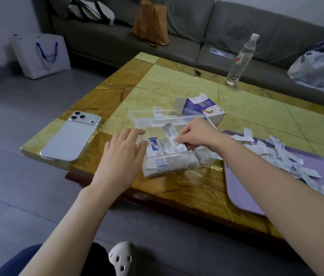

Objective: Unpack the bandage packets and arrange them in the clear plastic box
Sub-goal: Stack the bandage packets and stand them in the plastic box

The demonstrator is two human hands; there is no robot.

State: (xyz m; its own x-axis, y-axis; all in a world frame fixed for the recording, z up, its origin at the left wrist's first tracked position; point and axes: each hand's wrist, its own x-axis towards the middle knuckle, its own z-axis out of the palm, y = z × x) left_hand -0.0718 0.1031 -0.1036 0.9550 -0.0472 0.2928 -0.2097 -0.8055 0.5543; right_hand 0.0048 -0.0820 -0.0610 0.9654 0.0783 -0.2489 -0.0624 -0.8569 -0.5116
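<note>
- Pinching one bandage packet (170, 132) between thumb and fingertips, my right hand (195, 136) reaches down into the clear plastic box (153, 120); the packet leans at a slant, its lower end among those already filed.
- My left hand (124, 154) grips nothing: its fingers lie straight and flat, resting against the left end of the box, which I judge is steadying it.
- The box sits on the table (177, 86) in front of me, with its lid open at the back. A row of packets (157, 150) stands on edge along the near wall, so the job looks well along.
- These packets should handle as light, thin and limp paper. One would buckle if I pushed it from the top, so I would take it near the middle by its flat faces and guide it down rather than press.
- The paper is probably a little slick, and the standing row could topple like cards if nudged. I would slide the new one in beside its neighbour, not onto it.
- The box itself looks stiff but light and may skid on the glossy tabletop, hence the bracing palm.
- The opened carton (205, 108) stands just behind the box; torn wrappers (276, 154) are heaped on the purple tray (242, 198) to my right, and a phone (71, 138) lies to my left.
</note>
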